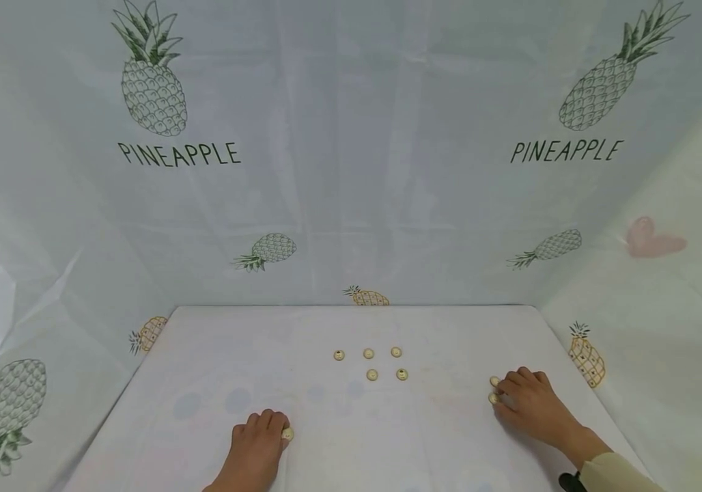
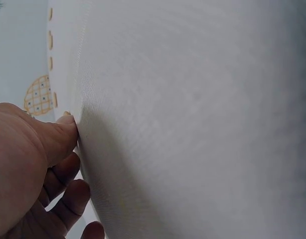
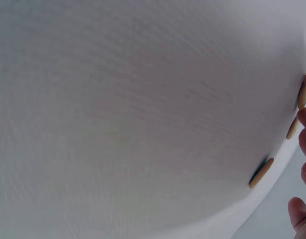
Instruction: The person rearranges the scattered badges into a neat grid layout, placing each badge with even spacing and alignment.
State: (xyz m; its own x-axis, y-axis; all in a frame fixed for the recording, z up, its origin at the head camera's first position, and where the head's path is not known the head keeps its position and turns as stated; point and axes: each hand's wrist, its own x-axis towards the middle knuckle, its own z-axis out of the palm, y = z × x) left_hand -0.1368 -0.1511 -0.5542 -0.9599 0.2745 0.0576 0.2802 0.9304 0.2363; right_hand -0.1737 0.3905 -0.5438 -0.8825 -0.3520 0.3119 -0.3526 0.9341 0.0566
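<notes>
My left hand (image 1: 255,447) is low on the white-covered table, left of the middle. Its thumb and forefinger pinch a small pale round disc (image 1: 287,434) with a marking on its face. In the left wrist view the thumb hides most of that disc (image 2: 67,113). Over on the right side, my right hand (image 1: 532,406) pinches a matching disc (image 1: 494,398) between thumb and forefinger. A second disc (image 1: 494,380) lies just beyond it, close to the fingertips. The right wrist view shows the held disc (image 3: 303,94) edge-on, tan along its rim.
Several like discs lie in two loose rows at mid-table, among them a front one (image 1: 402,374) and a back left one (image 1: 339,355). White cloth (image 1: 351,171) printed with pineapples hangs behind the table (image 1: 351,321) and along both sides.
</notes>
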